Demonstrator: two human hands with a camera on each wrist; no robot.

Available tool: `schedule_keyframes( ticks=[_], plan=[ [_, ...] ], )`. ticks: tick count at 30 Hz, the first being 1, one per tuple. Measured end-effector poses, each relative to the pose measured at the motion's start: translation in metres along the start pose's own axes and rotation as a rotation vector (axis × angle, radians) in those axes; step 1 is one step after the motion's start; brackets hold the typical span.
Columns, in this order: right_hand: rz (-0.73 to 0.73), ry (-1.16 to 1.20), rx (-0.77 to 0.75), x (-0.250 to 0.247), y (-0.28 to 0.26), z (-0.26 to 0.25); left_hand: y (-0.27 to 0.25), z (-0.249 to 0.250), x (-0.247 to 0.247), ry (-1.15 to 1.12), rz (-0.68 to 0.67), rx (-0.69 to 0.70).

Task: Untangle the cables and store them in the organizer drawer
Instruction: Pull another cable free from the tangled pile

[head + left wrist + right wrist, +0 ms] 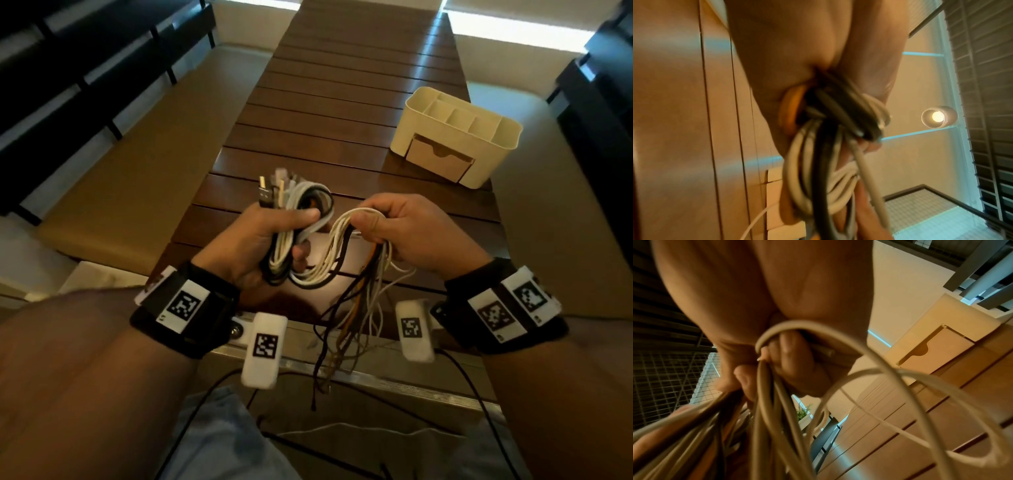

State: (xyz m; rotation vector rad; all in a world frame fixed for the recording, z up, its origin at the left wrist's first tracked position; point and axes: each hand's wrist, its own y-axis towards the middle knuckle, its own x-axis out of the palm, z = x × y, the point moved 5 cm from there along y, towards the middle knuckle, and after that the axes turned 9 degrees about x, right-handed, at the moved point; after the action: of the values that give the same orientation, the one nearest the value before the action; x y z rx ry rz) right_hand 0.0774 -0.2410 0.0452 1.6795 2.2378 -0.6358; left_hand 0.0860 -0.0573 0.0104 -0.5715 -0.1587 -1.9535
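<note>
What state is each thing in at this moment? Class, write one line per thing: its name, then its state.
Left hand: grips the coiled end of the cables.
Right hand: pinches a bunch of cable loops.
Cables: held above the table, still joined in one bundle, loose ends hanging down.
Organizer: upright on the table, top compartments look empty.
Drawer: nearly closed.
Table: bears the organizer.

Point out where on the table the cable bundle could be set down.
Bare slats lie left of the organizer and beyond the left hand and right hand. The table is crowded only at its right edge, at the organizer; cables dangle over the near edge.
</note>
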Motion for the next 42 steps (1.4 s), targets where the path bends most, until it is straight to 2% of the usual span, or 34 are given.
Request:
schedule_keyframes(
  ticks=[4, 11, 14, 17, 21, 26, 29, 35, 37, 40, 42],
  plan=[
    [0.073, -0.030, -0.009, -0.001, 0.000, -0.001, -0.001, -0.010, 0.011, -0.049, -0.108, -0.050],
    [0.230, 0.028, -0.035, 0.000, -0.001, -0.001, -0.002, -0.010, 0.020, -0.012, -0.127, -0.054],
    [0.267, 0.024, -0.037, 0.003, -0.001, -0.003, -0.001, -0.013, 0.022, 0.101, -0.143, 0.000],
    [0.294, 0.011, -0.048, 0.006, -0.001, -0.004, 0.001, -0.016, 0.026, 0.077, -0.080, 0.055],
    [0.299, -0.028, -0.078, 0.008, -0.001, -0.006, 0.001, -0.019, 0.040, 0.114, -0.060, 0.184],
    [0.254, -0.024, -0.062, 0.005, -0.001, -0.003, 0.006, -0.001, 0.041, 0.417, -0.026, 0.336],
    [0.174, -0.024, 0.001, -0.001, 0.001, -0.003, 0.005, 0.013, 0.027, 0.425, -0.010, 0.358],
    [0.108, -0.376, 0.353, -0.015, 0.007, 0.037, -0.003, 0.024, 0.008, 0.271, 0.080, 0.324],
    [0.072, -0.378, 0.410, -0.017, 0.005, 0.043, -0.005, 0.028, 0.005, 0.245, 0.098, 0.339],
    [0.065, -0.215, 0.416, -0.024, -0.001, 0.040, -0.006, 0.035, -0.002, 0.205, 0.094, 0.333],
    [0.205, -0.168, 0.308, -0.034, -0.001, 0.031, -0.007, 0.037, -0.006, 0.190, 0.088, 0.326]
  ],
)
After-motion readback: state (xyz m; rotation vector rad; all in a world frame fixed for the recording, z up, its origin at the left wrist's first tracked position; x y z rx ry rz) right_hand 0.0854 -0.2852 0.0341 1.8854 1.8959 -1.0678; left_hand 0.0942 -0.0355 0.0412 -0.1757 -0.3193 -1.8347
